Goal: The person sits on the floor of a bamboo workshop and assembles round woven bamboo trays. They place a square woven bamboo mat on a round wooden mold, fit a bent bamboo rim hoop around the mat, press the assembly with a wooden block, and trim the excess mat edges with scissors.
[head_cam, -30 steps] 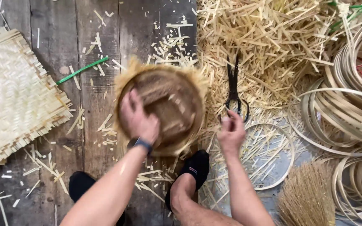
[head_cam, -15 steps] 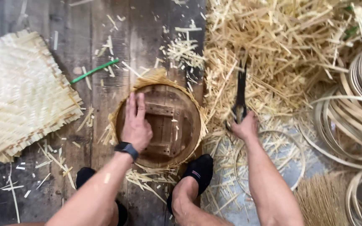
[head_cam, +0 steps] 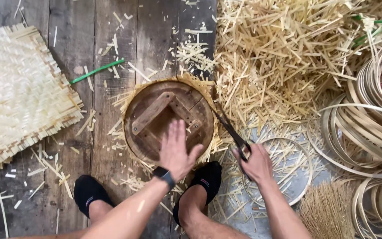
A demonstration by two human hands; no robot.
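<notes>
Down on the dark plank floor (head_cam: 67, 53), the left hand (head_cam: 176, 151) lies flat, fingers spread, on the round wooden mould (head_cam: 155, 116) — pale woven bamboo fringe shows around its rim. The right hand (head_cam: 256, 163) is closed around the handles of long black shears (head_cam: 228, 128), blades at the mould's right edge. Just beside it — a thin bamboo hoop (head_cam: 303, 150); a square woven mat (head_cam: 18, 93) lies far left.

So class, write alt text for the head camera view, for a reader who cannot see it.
Seen from above, a left hand presses on a round wooden form on a plank floor, while the right hand works dark shears at its woven edge. Bamboo offcuts, coiled hoops and a woven mat lie around.
</notes>
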